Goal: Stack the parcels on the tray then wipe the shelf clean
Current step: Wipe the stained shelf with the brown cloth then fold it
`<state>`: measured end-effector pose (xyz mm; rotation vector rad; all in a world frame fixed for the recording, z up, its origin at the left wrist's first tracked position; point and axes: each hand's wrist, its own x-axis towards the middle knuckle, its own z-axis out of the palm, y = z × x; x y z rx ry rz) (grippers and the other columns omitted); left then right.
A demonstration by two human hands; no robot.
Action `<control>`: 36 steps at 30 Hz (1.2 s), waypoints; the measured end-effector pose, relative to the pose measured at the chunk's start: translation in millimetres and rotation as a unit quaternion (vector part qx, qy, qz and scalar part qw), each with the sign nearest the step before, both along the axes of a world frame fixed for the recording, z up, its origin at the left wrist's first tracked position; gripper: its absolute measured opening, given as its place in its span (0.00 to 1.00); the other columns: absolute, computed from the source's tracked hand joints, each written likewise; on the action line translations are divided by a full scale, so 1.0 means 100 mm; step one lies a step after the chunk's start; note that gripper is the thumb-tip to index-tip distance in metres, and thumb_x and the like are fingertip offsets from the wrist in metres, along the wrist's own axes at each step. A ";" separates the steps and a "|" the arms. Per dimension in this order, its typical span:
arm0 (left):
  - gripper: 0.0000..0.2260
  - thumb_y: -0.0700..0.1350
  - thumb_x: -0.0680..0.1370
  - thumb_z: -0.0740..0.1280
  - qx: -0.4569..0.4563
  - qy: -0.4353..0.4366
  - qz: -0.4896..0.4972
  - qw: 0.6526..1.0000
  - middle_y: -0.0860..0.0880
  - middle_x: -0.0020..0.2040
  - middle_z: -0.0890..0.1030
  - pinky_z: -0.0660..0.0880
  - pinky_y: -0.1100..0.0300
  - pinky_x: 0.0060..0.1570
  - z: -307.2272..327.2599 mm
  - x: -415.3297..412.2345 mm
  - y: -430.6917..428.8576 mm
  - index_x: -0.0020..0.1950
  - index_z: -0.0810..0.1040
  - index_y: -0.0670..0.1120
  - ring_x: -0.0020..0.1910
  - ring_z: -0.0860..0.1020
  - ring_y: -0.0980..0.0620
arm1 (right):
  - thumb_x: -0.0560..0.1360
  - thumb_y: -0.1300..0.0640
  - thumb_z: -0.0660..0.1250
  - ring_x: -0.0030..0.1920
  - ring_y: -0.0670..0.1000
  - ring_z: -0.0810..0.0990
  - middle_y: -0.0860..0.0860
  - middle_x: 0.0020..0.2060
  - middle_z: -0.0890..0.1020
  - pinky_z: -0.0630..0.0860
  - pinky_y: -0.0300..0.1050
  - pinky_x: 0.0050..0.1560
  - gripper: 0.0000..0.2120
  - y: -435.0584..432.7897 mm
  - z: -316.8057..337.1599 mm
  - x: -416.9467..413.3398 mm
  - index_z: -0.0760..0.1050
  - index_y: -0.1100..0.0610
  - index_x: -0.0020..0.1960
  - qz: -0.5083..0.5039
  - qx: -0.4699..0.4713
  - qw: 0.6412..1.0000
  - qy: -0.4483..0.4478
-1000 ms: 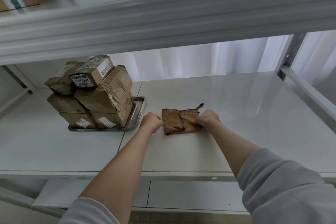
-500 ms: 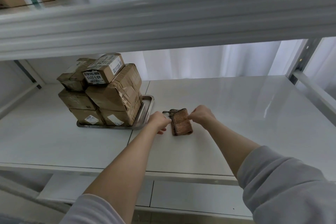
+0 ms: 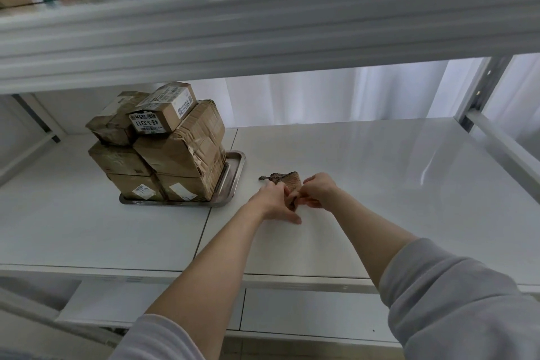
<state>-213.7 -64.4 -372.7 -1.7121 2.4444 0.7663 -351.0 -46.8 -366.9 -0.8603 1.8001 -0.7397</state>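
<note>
Both grips were clamped on the brown mesh cloth. The left hand and right hand pinched its near edge between them. The bundle rested on the white shelf, just right of the steel tray, where the taped parcels sat stacked. Folding the cloth into a flat, firm pad would likely let the wipe cover the shelf evenly.
</note>
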 end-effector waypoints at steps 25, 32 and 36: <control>0.20 0.53 0.75 0.67 -0.050 0.097 0.193 0.975 0.40 0.60 0.79 0.74 0.53 0.57 0.05 0.14 -0.27 0.59 0.76 0.39 0.60 0.77 0.41 | 0.69 0.37 0.68 0.38 0.55 0.71 0.50 0.31 0.70 0.61 0.43 0.29 0.23 -0.08 -0.07 -0.05 0.65 0.54 0.31 0.068 -0.017 0.973 0.220; 0.10 0.42 0.75 0.67 0.053 0.187 0.250 0.949 0.42 0.52 0.76 0.81 0.50 0.48 0.01 0.10 -0.17 0.55 0.77 0.41 0.49 0.76 0.45 | 0.67 0.57 0.74 0.41 0.53 0.74 0.53 0.35 0.75 0.69 0.42 0.38 0.11 -0.08 -0.05 0.12 0.73 0.60 0.38 0.070 0.000 0.991 0.115; 0.32 0.44 0.75 0.68 0.081 0.277 0.255 0.923 0.42 0.71 0.67 0.74 0.54 0.57 0.11 0.23 -0.08 0.76 0.58 0.45 0.66 0.71 0.43 | 0.71 0.65 0.65 0.48 0.52 0.75 0.55 0.47 0.78 0.71 0.40 0.41 0.15 -0.01 0.09 0.17 0.78 0.60 0.57 0.062 -0.052 0.996 -0.024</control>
